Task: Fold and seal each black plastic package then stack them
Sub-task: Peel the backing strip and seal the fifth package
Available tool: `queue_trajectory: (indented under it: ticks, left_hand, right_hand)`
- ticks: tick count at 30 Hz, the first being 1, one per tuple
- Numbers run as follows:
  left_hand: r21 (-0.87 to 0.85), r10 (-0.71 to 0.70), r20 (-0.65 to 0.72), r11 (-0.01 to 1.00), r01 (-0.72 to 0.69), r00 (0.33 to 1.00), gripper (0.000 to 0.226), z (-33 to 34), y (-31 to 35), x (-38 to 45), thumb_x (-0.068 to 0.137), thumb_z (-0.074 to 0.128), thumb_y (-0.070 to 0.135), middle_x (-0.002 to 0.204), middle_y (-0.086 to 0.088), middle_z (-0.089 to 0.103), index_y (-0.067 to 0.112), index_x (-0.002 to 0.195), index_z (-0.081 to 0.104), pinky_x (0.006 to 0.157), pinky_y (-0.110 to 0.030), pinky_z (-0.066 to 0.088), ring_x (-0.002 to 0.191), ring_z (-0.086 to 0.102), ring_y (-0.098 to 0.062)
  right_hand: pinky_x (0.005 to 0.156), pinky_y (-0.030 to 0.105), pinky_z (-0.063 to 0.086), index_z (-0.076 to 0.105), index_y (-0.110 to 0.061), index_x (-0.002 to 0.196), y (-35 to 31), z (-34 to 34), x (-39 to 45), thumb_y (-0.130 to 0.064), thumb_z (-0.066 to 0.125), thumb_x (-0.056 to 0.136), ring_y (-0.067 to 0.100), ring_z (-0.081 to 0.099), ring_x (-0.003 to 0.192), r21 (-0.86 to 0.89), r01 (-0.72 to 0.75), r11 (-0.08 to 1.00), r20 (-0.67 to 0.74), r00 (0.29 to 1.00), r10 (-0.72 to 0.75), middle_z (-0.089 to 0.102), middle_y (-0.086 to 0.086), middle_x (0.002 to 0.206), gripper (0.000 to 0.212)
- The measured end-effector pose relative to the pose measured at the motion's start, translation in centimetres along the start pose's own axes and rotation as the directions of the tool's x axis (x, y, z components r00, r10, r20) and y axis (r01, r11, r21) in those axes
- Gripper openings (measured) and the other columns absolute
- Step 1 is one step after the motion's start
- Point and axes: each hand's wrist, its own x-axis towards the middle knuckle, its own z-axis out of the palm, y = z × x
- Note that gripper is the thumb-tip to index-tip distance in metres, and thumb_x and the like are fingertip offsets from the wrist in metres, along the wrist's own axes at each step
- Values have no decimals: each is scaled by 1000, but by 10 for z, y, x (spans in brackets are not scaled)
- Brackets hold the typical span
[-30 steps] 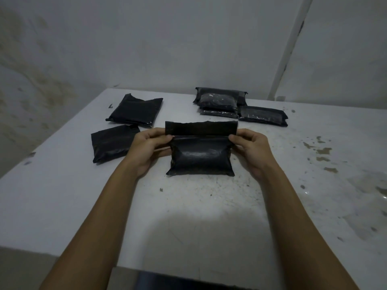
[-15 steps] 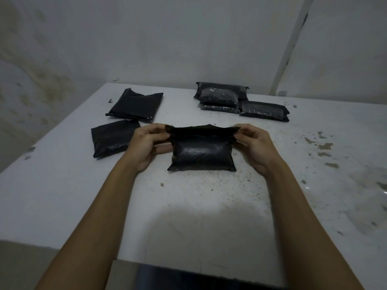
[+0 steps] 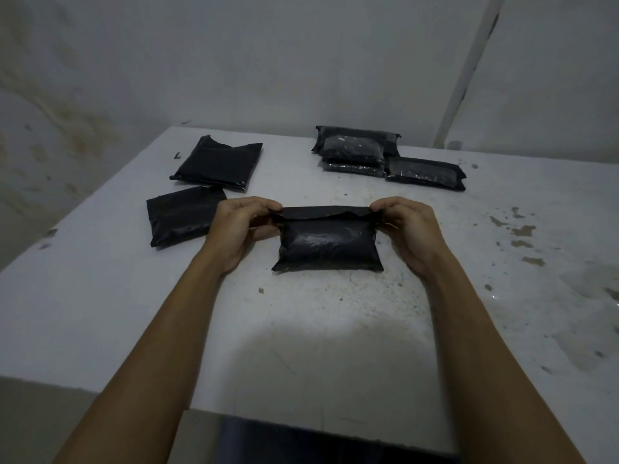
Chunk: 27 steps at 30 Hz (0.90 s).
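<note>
A black plastic package [image 3: 328, 246] lies on the white table [image 3: 335, 346] in front of me, its top flap bent over toward me. My left hand [image 3: 239, 226] pinches the flap's left corner and my right hand [image 3: 407, 226] pinches its right corner. Two more black packages sit at the left: one [image 3: 182, 214] beside my left hand, another [image 3: 217, 164] behind it. At the back right is a stack of folded packages [image 3: 353, 150], with one more folded package [image 3: 425, 174] lying to its right.
Grey walls stand behind the table, with a white pipe [image 3: 469, 72] in the corner at right. The table's right side carries stains and chipped patches [image 3: 522, 236]. A dark object [image 3: 301, 443] shows below the near table edge.
The package's flap, standing flat beyond the package a second ago, has been folded over toward me. Both hands stayed at its corners, rising slightly with the fold.
</note>
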Motion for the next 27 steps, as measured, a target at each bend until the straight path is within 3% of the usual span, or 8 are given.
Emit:
queue_trajectory:
  ticks: [4, 6, 9, 14, 17, 22, 27]
  left_hand:
    - [-23, 8, 5, 1000, -8, 1000, 16, 1, -1, -1, 97, 63, 4, 87, -9, 78, 1, 89, 76, 70, -27, 60, 81, 74, -16]
    - [-7, 23, 20, 1000, -22, 1000, 7, -1, -2, -1, 93, 70, 2, 92, -11, 78, 1, 95, 77, 74, -28, 61, 87, 75, -19]
    - [10, 5, 30, 1000, -5, 1000, 16, -4, -3, 0, 89, 71, -5, 97, -12, 79, 3, 101, 77, 76, -28, 62, 90, 75, -21]
    - [27, 2, 13, 1000, -3, 1000, 25, -3, -3, 0, 90, 69, -10, 82, -8, 77, 9, 105, 76, 73, -26, 62, 81, 74, -18]
    - [46, 6, -18, 999, -5, 1000, 25, -4, -1, 0, 90, 70, -9, 76, -6, 76, 10, 105, 75, 74, -28, 63, 79, 74, -18]
    - [174, 37, -25, 984, -32, 999, 22, -6, 1, 1, 91, 72, -3, 72, 0, 72, 15, 104, 73, 89, -40, 60, 81, 71, -17]
    - [219, 81, -11, 973, -77, 997, 27, -1, 6, -2, 91, 72, -4, 75, -1, 75, 17, 99, 57, 69, -24, 57, 73, 72, -13]
  right_hand:
    - [88, 34, 56, 76, -6, 82, -1, 2, -1, -14, 55, 97, 21, 68, 92, 22, -23, 1000, -34, 999, 24, 75, 10, 92, 27]
    - [80, 31, 58, 76, -6, 82, -2, 3, -2, -8, 67, 94, 19, 68, 87, -8, -8, 1000, -36, 999, 8, 74, 9, 89, 16]
    - [77, 28, 57, 77, -7, 84, -3, 2, -2, 2, 70, 90, 20, 69, 89, -11, -24, 1000, -38, 999, 24, 73, 8, 91, 13]
    - [73, 32, 57, 77, -6, 91, -3, 2, 0, 6, 70, 89, 22, 68, 86, 6, -70, 998, -65, 995, 70, 73, 11, 93, 13]
    - [61, 25, 50, 76, -4, 95, -6, 3, -1, 6, 69, 90, 15, 65, 72, 29, -112, 993, -85, 990, 114, 71, 13, 95, 13]
    - [54, 20, 49, 76, -4, 92, -7, 6, -1, 8, 70, 89, 13, 63, 63, 4, -135, 991, -118, 984, 134, 72, 14, 92, 14]
    - [58, 22, 51, 76, -5, 92, -7, 7, 0, 9, 73, 86, 14, 62, 62, 53, -118, 992, -196, 972, 126, 72, 9, 80, 15]
